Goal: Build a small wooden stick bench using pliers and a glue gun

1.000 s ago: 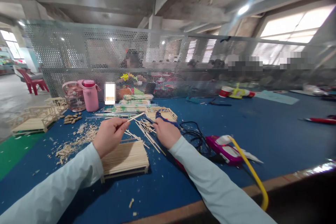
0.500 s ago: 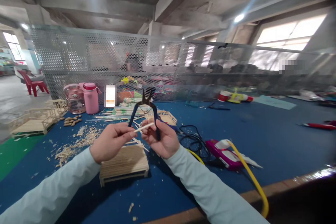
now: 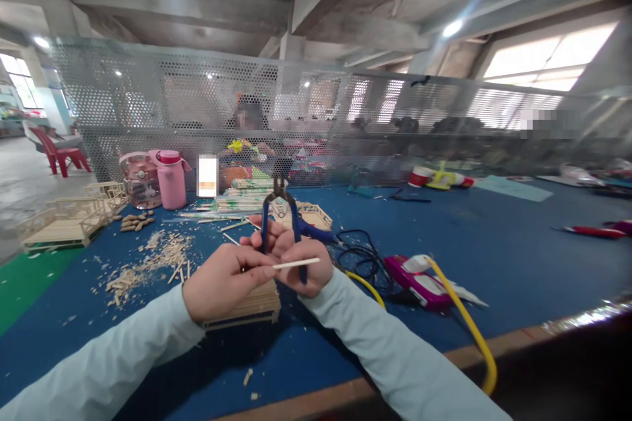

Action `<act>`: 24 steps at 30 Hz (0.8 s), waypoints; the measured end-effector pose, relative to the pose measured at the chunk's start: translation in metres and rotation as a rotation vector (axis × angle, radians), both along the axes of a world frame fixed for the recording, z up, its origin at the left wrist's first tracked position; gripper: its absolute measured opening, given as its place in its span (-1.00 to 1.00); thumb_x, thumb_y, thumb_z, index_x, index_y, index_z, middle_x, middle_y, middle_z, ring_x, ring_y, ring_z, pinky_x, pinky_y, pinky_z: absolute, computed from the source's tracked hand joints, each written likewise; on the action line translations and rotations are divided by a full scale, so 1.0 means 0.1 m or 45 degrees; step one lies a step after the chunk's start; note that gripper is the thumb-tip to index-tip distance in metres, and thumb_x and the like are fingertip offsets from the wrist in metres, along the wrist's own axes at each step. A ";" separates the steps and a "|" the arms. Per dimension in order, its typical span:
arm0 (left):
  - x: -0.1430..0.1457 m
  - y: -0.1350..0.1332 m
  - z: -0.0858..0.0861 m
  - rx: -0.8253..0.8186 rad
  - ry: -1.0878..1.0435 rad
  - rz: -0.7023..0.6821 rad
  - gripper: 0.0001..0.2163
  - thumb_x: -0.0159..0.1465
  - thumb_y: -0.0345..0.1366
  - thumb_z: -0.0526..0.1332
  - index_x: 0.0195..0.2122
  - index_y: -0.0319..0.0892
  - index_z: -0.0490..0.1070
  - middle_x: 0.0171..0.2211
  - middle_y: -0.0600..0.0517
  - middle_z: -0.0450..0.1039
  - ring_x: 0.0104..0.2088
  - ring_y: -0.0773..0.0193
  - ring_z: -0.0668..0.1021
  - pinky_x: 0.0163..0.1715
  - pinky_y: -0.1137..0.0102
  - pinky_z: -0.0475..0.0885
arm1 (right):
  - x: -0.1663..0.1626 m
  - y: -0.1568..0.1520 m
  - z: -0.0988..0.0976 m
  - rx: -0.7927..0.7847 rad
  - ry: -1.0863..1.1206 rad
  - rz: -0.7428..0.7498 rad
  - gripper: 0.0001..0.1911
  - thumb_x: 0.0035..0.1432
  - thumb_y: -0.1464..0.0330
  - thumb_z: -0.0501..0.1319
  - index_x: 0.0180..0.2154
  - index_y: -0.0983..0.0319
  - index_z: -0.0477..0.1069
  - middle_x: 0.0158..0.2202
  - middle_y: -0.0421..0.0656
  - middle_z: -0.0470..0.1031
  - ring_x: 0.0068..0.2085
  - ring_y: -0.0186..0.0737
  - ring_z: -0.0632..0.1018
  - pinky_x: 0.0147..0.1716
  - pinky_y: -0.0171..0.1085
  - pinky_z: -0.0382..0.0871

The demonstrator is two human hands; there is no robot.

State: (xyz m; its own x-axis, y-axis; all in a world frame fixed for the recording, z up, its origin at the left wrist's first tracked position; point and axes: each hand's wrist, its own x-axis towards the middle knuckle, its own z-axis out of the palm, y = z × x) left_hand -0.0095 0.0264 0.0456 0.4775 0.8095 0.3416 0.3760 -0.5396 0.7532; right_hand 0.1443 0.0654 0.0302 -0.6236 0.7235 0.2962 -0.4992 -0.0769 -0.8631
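My left hand pinches a thin pale wooden stick between thumb and fingers, and the stick points right across my right palm. Blue-handled cutting pliers are in my right hand, jaws up and handles spread. The stick passes in front of the lower end of one handle; the jaws are apart from it. Beneath both hands, a small slatted platform made of sticks rests on the blue table, partly covered by my left hand.
Stick scraps lie left of my hands, with finished stick models beyond. A pink bottle stands behind them, near bundled sticks. To the right are black cable, a magenta device and a yellow cord.
The pliers have turned and dropped a little, and my right fingers have shifted on the handles. The stick has moved right and down, now in front of my right palm.
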 end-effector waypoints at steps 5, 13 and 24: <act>-0.16 0.17 0.04 0.023 -0.271 0.517 -0.71 0.15 -0.11 0.14 -0.45 -0.19 0.54 -0.65 0.11 0.39 -0.63 0.41 0.28 -0.61 0.48 0.17 | 0.21 0.19 0.02 0.307 -0.197 -0.467 -0.33 -0.32 0.48 0.05 -0.02 0.16 0.22 -0.23 -0.12 0.40 -0.25 -0.16 0.49 -0.19 -0.07 0.39; -0.18 0.30 -0.04 0.040 -0.326 0.639 -0.71 0.14 -0.15 0.13 -0.61 -0.20 0.44 -0.69 0.10 0.38 -0.65 0.40 0.30 -0.62 0.48 0.19 | 0.26 0.27 -0.23 1.114 -1.102 -0.650 -0.30 -0.20 0.54 0.07 0.10 0.26 0.20 0.00 0.02 0.35 0.00 -0.04 0.38 0.02 -0.02 0.22; -0.15 0.28 -0.07 0.066 -0.308 0.650 -0.72 0.16 -0.13 0.11 -0.50 -0.23 0.46 -0.62 0.07 0.46 -0.61 0.38 0.36 -0.55 0.47 0.25 | 0.29 0.26 -0.27 1.167 -1.107 -0.536 -0.23 -0.14 0.54 0.05 0.19 0.31 0.05 0.17 0.09 0.17 0.18 -0.04 0.22 0.15 0.00 0.07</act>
